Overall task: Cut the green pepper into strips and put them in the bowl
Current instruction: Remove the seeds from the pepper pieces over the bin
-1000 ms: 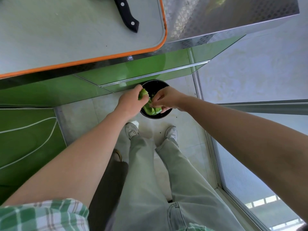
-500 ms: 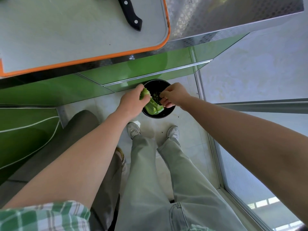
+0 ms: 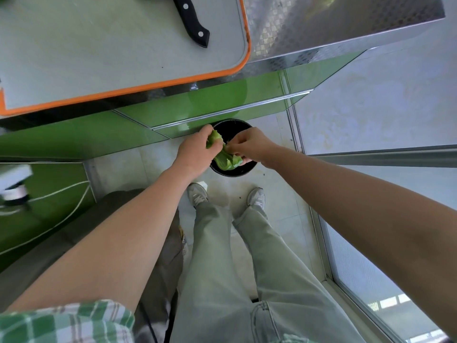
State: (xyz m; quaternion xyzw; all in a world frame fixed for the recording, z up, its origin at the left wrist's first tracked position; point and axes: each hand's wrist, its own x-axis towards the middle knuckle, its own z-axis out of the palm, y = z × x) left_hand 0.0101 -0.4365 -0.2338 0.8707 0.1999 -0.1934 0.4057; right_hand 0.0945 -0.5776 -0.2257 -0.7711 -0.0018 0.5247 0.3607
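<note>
My left hand (image 3: 195,154) grips a piece of green pepper (image 3: 223,157) over a round black bin (image 3: 235,170) that stands on the floor by the green cabinet. My right hand (image 3: 249,146) pinches at the inner side of the pepper with curled fingers. The pepper's open, pale inside faces up. On the counter above lies a grey cutting board with an orange rim (image 3: 128,91), and a black-handled knife (image 3: 193,23) rests on it, blade out of view.
Green cabinet fronts (image 3: 197,105) with a metal handle rail run under the steel counter (image 3: 321,26). My feet (image 3: 197,196) stand on the tiled floor just before the bin. Another person's leg and shoe (image 3: 160,243) are at my left. A glass door frame (image 3: 371,157) is at the right.
My right hand has come back onto the pepper and pinches its inside after having drawn away over the bin. The view has shifted slightly; the left hand still holds the pepper.
</note>
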